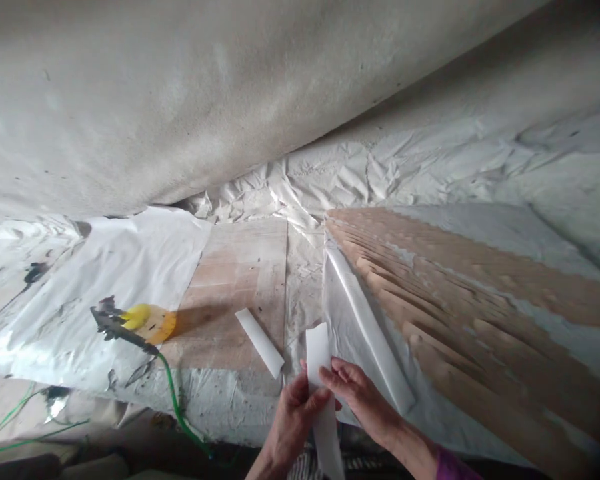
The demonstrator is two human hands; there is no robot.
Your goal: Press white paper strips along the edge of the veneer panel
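My left hand (299,410) and my right hand (363,400) both grip a long white strip (317,347) at the front middle. It looks like paper or thin plastic, with its upper end pointing away from me and its lower end hanging toward my lap. Fingers of both hands are closed round its middle; some are hidden behind it. A shorter white strip (260,343) lies slanted on the brown board (235,280), just left of my hands. To their right stretches a rolled or folded white sheet edge (367,320).
Thin brown pieces (420,287) overlap in rows on the right. On the left, a yellow lamp-like object (150,322) with a dark frame trails a green cord (173,393) over the front edge. White sheeting (140,253) covers the surface; a large pale cloth (180,93) hangs above.
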